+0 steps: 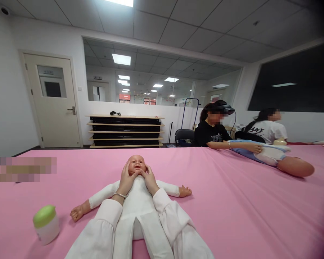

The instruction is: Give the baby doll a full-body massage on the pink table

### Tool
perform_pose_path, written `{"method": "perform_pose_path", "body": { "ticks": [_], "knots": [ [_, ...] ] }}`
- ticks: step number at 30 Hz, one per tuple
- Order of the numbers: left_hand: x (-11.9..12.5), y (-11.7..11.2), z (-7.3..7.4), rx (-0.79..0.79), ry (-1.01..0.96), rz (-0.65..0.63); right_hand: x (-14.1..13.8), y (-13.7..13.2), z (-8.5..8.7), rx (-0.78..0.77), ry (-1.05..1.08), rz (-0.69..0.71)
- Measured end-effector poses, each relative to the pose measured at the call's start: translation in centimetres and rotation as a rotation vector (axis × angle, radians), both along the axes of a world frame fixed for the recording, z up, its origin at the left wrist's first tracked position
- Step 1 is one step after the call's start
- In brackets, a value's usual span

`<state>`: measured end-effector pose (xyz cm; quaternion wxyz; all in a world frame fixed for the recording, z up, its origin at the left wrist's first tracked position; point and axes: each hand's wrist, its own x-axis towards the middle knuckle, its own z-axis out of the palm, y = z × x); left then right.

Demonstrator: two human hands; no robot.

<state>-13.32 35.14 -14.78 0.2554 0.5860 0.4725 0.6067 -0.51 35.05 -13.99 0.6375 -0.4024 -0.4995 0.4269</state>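
A baby doll [136, 205] with a white cloth body lies on its back in front of me, its arms spread out to both sides. My left hand [127, 177] cups one side of the doll's head [137, 162], and my right hand [149, 177] cups the other side. Both thumbs meet under the doll's mouth at the chin, while the other fingers run up along its cheeks. Where the palms press, the doll's skin is hidden. To the left of the doll's hand stands a white jar [48, 230] with a green lid.
A pink cloth [232, 216] covers the wide table. At the right, a person in a black shirt [214, 135] handles another doll [294, 165]; a second person in white [271, 127] sits behind. Stacked shelving [125, 131] stands beyond the table's far edge.
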Motion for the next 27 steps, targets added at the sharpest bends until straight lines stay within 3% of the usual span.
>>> {"method": "perform_pose_path", "body": {
  "ticks": [7,17,27],
  "knots": [
    [-0.2,0.6,0.0,0.010,-0.089,-0.057,-0.2,-0.2,0.6,0.007,0.061,0.006],
    [-0.1,0.4,-0.2,0.027,0.009,0.004,-0.1,-0.8,0.8,-0.019,0.002,0.026],
    [0.1,-0.3,0.6,-0.007,-0.074,-0.015,-0.1,-0.1,0.5,-0.003,0.009,-0.004]
  ]
}}
